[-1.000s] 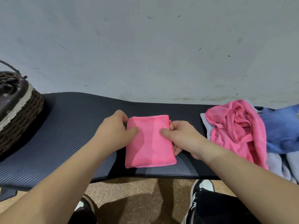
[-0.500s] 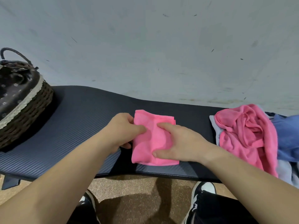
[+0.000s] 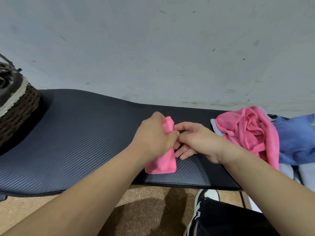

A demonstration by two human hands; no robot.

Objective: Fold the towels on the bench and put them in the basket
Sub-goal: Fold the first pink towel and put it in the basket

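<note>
Far left of frame: wicker basket sits on the table, well apart from the work.

Centre: the left grip is wrapped over the folded pink towel, fingers curled round its upper part. The towel lies as a narrow bundle near the table's front edge.

Just right of it: the right grip has loosely curved fingers at the towel's right edge. I cannot tell whether it pinches the cloth.

Right: crumpled pink towel lies on a blue towel, both unfolded.

Handling, as a judgement: the cloth is light, soft and limp, and the folds will spring open. Take the bundle across its middle, with layers pressed together.
</note>
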